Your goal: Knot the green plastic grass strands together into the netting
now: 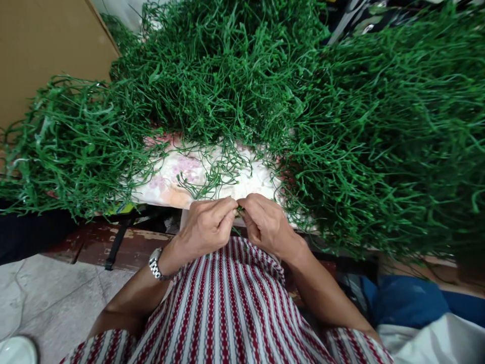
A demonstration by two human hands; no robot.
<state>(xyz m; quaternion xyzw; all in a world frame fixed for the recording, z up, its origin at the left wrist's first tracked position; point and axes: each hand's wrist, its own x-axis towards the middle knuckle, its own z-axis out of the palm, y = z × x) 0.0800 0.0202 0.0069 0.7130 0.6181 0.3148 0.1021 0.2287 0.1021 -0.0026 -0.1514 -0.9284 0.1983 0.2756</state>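
Close in front of my striped shirt, my left hand [213, 222] and my right hand [264, 221] meet fingertip to fingertip. Both are closed in a pinch on a small green sprig [239, 209], mostly hidden by the fingers. Just beyond them, a few loose green sprigs [215, 179] with thin, branching stems lie on a white flowered cloth [176, 174]. They look like plastic plant pieces, though I cannot be sure. A silver watch [155, 264] is on my left wrist.
Large heaps of the same green sprigs rise at the left [76, 146], at the back [227, 65] and at the right [379, 141]. A brown board [49, 55] stands at the back left. Below the cloth runs a worn dark red wooden edge [94, 242]. Blue fabric [409, 303] lies at the lower right.
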